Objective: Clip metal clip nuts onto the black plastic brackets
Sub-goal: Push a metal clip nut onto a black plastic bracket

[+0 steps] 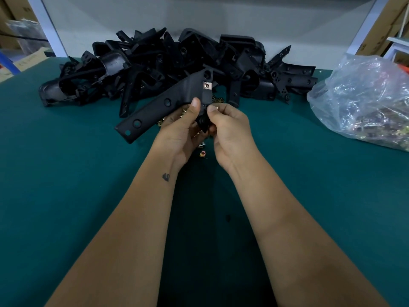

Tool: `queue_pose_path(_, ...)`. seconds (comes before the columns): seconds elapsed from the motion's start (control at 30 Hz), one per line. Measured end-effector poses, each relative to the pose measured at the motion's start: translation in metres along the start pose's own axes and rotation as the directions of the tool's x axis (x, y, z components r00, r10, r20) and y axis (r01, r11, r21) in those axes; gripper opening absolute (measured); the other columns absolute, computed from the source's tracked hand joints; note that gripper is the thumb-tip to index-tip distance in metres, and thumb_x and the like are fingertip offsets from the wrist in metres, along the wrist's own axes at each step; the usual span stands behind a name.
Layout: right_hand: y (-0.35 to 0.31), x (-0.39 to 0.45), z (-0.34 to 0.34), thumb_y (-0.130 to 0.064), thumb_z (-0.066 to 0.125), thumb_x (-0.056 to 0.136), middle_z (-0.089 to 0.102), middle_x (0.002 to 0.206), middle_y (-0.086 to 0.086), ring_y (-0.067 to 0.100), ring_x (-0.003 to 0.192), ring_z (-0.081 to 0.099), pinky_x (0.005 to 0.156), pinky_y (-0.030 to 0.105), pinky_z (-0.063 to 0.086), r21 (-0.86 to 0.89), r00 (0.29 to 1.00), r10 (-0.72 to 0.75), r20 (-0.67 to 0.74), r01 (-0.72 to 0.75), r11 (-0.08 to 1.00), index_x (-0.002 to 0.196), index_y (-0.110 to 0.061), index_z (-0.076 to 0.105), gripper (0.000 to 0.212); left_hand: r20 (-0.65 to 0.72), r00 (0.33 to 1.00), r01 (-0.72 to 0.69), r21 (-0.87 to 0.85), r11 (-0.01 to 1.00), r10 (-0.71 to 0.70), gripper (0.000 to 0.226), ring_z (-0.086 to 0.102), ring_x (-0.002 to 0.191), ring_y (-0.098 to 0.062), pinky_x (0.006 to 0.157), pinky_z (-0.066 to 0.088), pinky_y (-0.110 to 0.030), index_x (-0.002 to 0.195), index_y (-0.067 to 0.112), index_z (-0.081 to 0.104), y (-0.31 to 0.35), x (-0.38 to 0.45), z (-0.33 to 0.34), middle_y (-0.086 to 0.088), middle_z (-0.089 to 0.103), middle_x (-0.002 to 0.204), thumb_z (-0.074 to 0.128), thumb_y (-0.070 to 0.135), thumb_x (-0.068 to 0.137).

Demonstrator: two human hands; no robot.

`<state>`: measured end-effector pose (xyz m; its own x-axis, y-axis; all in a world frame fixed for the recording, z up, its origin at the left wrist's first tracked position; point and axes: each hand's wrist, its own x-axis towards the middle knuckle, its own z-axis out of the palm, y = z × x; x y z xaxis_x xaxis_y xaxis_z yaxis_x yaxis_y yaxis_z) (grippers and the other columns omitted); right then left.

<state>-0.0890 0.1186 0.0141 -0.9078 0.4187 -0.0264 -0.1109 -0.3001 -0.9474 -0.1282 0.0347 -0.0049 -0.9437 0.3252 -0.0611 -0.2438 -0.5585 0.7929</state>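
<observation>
A long black plastic bracket is held above the green table, angled from lower left to upper right. My left hand grips it from below, thumb pressed on its top face. One metal clip nut sits clipped on the bracket's upper right edge. My right hand pinches a second clip nut between thumb and fingers, right against the bracket's lower right end. Loose clip nuts lie on the table under my hands, mostly hidden.
A big heap of black brackets fills the back of the green table. A clear plastic bag with metal parts lies at the right. Cardboard boxes stand beyond both table corners.
</observation>
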Motion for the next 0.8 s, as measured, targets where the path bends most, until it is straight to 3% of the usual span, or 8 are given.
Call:
queue_pose_path(0.07,0.001,-0.001,0.001,-0.004,0.057,0.096,0.059,0.058,-0.009,-0.003,0.047,0.051,0.049,0.013,0.041,-0.019,1.000,-0.004,0.012,0.004,1.000,0.072,-0.014,0.059,0.026,-0.006,0.998,0.059,-0.007,0.998,-0.059,0.019,0.073,0.072,-0.015,0.061,0.057,-0.024,0.094,0.007,0.067,0.003,0.002,-0.002,-0.006,0.075,0.080,0.064,0.026,0.093)
queue_pose_path(0.17,0.001,-0.003,0.004,-0.006,0.057,0.096,0.059,0.062,-0.007,-0.003,0.048,0.052,0.048,0.012,0.042,-0.038,1.000,0.007,0.028,-0.006,0.999,0.072,-0.014,0.058,0.026,0.007,0.997,0.078,-0.013,0.997,-0.078,0.020,0.073,0.071,-0.014,0.061,0.058,-0.023,0.096,0.006,0.066,0.007,0.003,-0.005,-0.005,0.075,0.079,0.064,0.026,0.093)
queue_pose_path(0.37,-0.003,-0.002,0.001,-0.006,0.057,0.096,0.066,0.081,0.005,0.016,0.078,0.060,0.072,0.025,0.049,0.088,0.996,0.079,0.037,-0.082,0.993,0.077,-0.011,0.061,0.020,-0.018,0.998,-0.061,0.023,0.998,0.061,0.012,0.074,0.087,-0.018,0.071,0.059,-0.029,0.096,0.011,0.067,-0.006,0.002,0.002,-0.003,0.076,0.089,0.068,0.023,0.092)
queue_pose_path(0.43,-0.005,-0.001,-0.002,-0.006,0.058,0.095,0.066,0.086,0.008,0.017,0.081,0.061,0.072,0.025,0.051,0.113,0.996,0.062,0.063,-0.068,0.991,0.082,-0.008,0.064,0.015,-0.018,0.997,-0.070,-0.003,0.998,0.070,0.015,0.074,0.086,-0.015,0.073,0.058,-0.028,0.099,0.013,0.065,-0.008,0.002,0.003,-0.001,0.076,0.089,0.069,0.025,0.091)
queue_pose_path(0.6,0.000,-0.002,-0.004,-0.013,0.061,0.095,0.065,0.073,0.003,0.013,0.068,0.060,0.062,0.023,0.050,0.091,0.997,-0.001,0.073,-0.006,0.996,0.081,-0.009,0.066,0.015,-0.034,0.999,0.021,-0.103,0.994,-0.025,0.021,0.070,0.069,-0.007,0.053,0.051,-0.014,0.097,0.010,0.070,-0.001,0.000,0.000,0.001,0.075,0.082,0.064,0.031,0.094)
queue_pose_path(0.7,0.004,-0.002,-0.003,-0.021,0.069,0.091,0.068,0.075,-0.004,0.004,0.071,0.063,0.067,0.018,0.049,-0.125,0.988,-0.151,0.034,0.154,0.980,0.081,-0.014,0.069,0.012,-0.027,0.999,0.021,-0.125,0.992,-0.025,0.022,0.072,0.084,-0.014,0.073,0.059,-0.023,0.100,0.009,0.071,-0.001,0.000,-0.001,-0.004,0.075,0.092,0.064,0.028,0.095)
queue_pose_path(0.8,0.011,-0.003,-0.001,-0.028,0.074,0.086,0.069,0.089,-0.004,0.003,0.082,0.065,0.072,0.019,0.052,-0.358,0.950,-0.311,0.003,0.291,0.887,0.092,-0.018,0.069,0.013,0.004,0.999,0.050,-0.138,0.989,-0.049,0.026,0.071,0.097,-0.021,0.094,0.056,-0.034,0.107,0.008,0.070,-0.004,-0.003,0.000,-0.008,0.075,0.100,0.063,0.029,0.093)
